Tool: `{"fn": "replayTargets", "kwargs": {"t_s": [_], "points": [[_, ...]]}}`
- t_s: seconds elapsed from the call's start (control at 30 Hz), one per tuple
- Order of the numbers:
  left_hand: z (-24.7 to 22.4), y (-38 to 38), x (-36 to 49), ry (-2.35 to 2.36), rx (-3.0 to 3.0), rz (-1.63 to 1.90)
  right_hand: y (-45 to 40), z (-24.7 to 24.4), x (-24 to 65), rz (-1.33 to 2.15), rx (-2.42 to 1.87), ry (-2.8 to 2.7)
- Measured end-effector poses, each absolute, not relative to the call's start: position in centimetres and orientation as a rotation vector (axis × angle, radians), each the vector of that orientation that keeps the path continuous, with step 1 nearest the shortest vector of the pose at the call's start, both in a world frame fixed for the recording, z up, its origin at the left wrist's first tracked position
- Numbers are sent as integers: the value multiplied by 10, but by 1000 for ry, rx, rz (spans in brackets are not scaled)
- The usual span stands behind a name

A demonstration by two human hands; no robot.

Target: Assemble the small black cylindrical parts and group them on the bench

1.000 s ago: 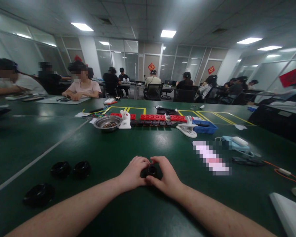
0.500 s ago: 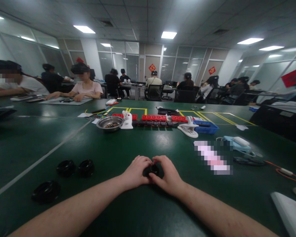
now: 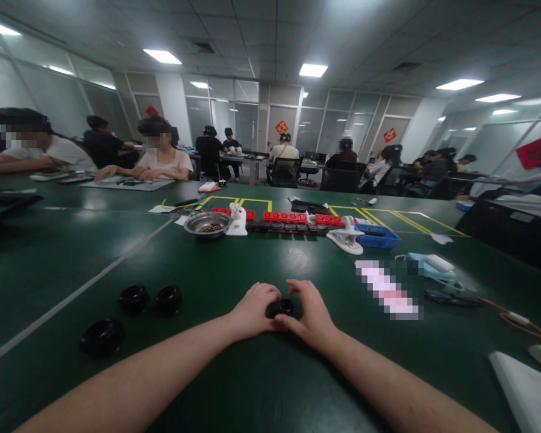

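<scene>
A small black ring-shaped part (image 3: 285,307) lies on the green table between my two hands. My left hand (image 3: 256,308) is wrapped round its left side, with the fingers curled over it. My right hand (image 3: 310,313) is on the other side, thumb near the part's front and index finger raised behind it, with a gap between them. Three more black round parts sit to the left: one (image 3: 134,299), another beside it (image 3: 168,299), and a third (image 3: 102,337) nearer me.
Beyond my hands stand a metal bowl (image 3: 207,226) of small pieces, white clamps (image 3: 345,236), red blocks (image 3: 285,216) and a blue tray (image 3: 379,236). Cables (image 3: 453,297) and a white slab (image 3: 523,388) are at right. People sit across the table.
The index finger and thumb of my right hand have spread a little from the black part, which shows more. The view has shifted slightly, so the table items appear further right.
</scene>
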State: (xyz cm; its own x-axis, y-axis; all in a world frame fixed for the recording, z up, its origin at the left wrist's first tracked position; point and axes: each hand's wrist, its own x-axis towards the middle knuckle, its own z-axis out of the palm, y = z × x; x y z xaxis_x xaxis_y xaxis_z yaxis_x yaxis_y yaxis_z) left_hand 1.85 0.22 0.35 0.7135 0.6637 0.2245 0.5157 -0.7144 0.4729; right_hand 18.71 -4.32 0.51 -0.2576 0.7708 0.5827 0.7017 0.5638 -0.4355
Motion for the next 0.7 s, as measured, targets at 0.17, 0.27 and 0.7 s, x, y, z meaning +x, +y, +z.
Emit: {"fn": "replayTargets", "kwargs": {"t_s": [0.17,0.27,0.7], "points": [[4,2,19,911,2551,559,-46,7,188,138,-1092,-2098],[5,1,19,901,2552,550,-48,8,189,144,-1036,-2133],[6,0,20,900,2519,595,-49,12,185,164,-1075,-2093]]}}
